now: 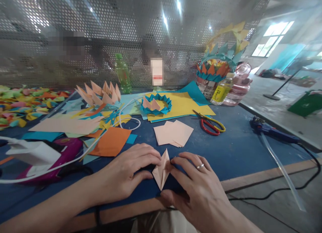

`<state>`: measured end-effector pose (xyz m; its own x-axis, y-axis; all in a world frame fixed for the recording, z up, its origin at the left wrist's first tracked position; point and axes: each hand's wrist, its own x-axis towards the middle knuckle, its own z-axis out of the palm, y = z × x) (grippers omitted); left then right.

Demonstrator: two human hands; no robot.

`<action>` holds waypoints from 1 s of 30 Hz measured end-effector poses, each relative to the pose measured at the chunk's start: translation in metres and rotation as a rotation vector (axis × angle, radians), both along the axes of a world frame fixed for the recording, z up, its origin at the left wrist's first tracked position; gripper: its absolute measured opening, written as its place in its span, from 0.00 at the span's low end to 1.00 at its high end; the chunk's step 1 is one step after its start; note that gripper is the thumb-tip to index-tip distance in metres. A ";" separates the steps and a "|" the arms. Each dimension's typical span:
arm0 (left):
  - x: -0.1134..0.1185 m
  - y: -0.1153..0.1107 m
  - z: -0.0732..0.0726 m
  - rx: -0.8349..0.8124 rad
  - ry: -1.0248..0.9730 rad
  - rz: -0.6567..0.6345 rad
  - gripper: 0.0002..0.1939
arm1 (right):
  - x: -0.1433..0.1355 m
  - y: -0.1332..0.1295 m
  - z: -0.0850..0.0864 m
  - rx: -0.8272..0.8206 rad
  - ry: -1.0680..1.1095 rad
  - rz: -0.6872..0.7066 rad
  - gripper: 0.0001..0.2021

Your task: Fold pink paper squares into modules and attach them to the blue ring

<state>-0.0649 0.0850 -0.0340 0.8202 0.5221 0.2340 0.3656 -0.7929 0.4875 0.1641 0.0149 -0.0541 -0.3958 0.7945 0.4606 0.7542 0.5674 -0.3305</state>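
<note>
A pale peach folded paper (161,171), shaped like a narrow diamond with a crease down its middle, lies on the blue table near the front edge. My left hand (130,171) holds its left side, with fingertips on the upper left edge and the thumb by the left corner. From the other side, my right hand (193,181), with a ring on one finger, has fingertips at the right edge and its thumb near the lower tip. Just beyond it are several flat peach paper squares (173,133), overlapping in a small pile.
Scissors (212,125) with red and yellow handles lie right of the squares. A glue gun (274,130) rests at the right edge. Behind are a blue paper ring (156,104) and a peach paper crown (99,93). A magenta power strip (54,162) and white cable occupy the left.
</note>
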 end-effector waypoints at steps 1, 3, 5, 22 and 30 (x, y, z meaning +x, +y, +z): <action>0.000 0.000 0.000 0.010 0.002 0.028 0.12 | 0.001 0.000 0.000 0.000 -0.003 0.000 0.13; 0.000 0.001 -0.001 0.026 0.010 0.085 0.09 | 0.004 0.002 0.000 0.008 -0.002 -0.023 0.15; 0.001 0.001 -0.001 0.034 0.012 0.110 0.07 | 0.005 0.004 0.001 0.005 -0.001 -0.094 0.14; 0.007 -0.007 -0.007 0.222 -0.037 0.005 0.08 | -0.013 0.040 0.005 -0.191 -0.033 -0.011 0.02; 0.012 -0.007 -0.013 0.031 -0.080 -0.056 0.12 | -0.003 0.014 0.007 -0.078 0.130 -0.022 0.09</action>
<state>-0.0530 0.0779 -0.0473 0.8260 0.4671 0.3154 0.2807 -0.8262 0.4885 0.1611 0.0288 -0.0469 -0.3190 0.8375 0.4436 0.7143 0.5201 -0.4683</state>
